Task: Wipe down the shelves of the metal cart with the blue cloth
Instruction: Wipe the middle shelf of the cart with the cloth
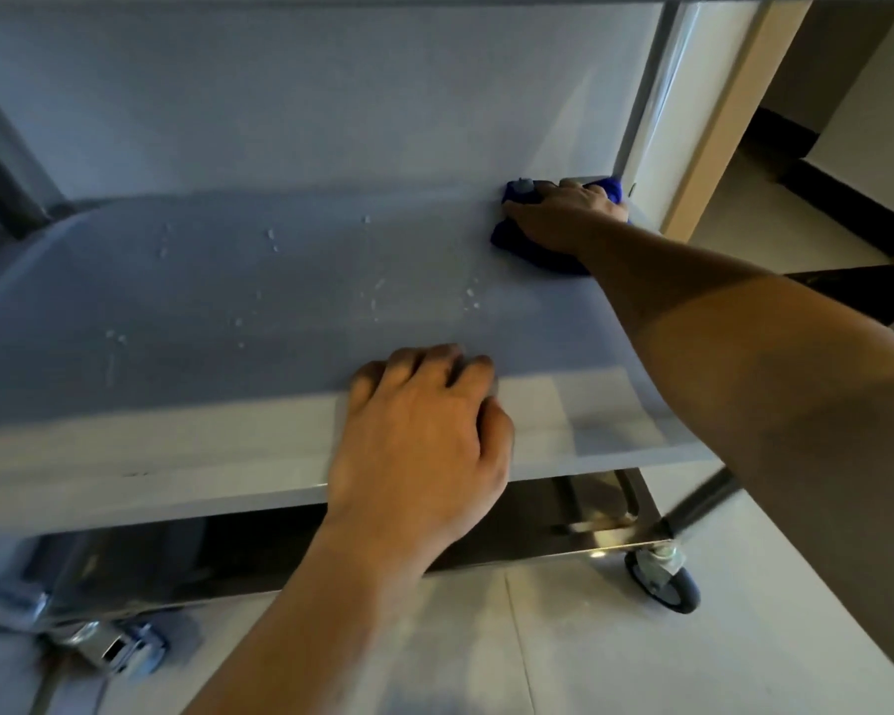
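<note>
Blue cloth (517,234) bunched, far-right shelf (228,281) corner | right hand (563,214) pressing it | left hand (419,436) gripping shelf edge

Left hand (419,446) curled (palm down); right hand (563,219) flat, outstretched.

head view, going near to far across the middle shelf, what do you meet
left hand on the front edge → water droplets on the shelf → right hand pressing the blue cloth in the far right corner
</note>
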`<state>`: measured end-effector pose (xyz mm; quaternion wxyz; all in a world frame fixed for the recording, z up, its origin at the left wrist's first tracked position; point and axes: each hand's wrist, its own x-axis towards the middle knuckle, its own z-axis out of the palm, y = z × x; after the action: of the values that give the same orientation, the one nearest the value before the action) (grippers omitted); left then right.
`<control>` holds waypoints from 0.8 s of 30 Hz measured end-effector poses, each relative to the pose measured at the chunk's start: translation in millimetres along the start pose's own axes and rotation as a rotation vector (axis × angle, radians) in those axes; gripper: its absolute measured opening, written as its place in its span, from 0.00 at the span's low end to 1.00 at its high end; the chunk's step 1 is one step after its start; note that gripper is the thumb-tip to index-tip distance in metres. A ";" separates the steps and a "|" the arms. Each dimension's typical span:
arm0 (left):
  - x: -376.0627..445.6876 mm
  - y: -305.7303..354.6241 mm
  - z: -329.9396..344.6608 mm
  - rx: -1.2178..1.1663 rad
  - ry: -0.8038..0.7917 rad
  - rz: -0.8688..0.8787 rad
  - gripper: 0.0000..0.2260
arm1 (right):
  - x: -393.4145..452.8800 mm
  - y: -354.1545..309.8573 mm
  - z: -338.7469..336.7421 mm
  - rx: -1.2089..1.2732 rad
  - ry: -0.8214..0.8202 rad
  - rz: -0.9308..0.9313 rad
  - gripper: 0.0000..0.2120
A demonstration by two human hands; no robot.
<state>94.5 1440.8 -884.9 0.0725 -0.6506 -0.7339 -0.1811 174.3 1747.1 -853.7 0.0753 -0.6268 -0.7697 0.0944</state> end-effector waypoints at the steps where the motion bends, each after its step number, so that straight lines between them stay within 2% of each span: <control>1: 0.4 -0.2 0.6 0.007 -0.004 0.005 0.17 | -3.7 1.2 -0.2 -0.007 -0.006 -0.009 0.37; 6: -0.1 0.1 -0.1 0.017 -0.019 -0.013 0.19 | -35.6 8.3 -1.7 -0.078 -0.004 -0.017 0.34; 12: 3.1 4.8 -13.4 -0.028 -0.111 -0.019 0.22 | -108.7 40.5 -2.4 -0.091 0.006 -0.042 0.33; 16: 4.0 3.9 -11.5 -0.054 -0.087 -0.016 0.20 | -165.6 53.6 -4.2 -0.080 -0.024 -0.029 0.32; 19: 11.8 -0.3 -4.5 -0.095 -0.072 -0.049 0.17 | -208.2 46.2 -2.4 -0.060 -0.041 -0.059 0.30; 24: 7.1 -13.0 -8.6 -0.304 -0.021 -0.049 0.17 | -270.6 2.0 13.5 -0.053 0.079 -0.092 0.30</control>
<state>79.7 1443.1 -876.7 -0.0388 -0.6380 -0.7143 -0.2851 227.9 1481.8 -866.6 0.0931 -0.5957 -0.7965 0.0455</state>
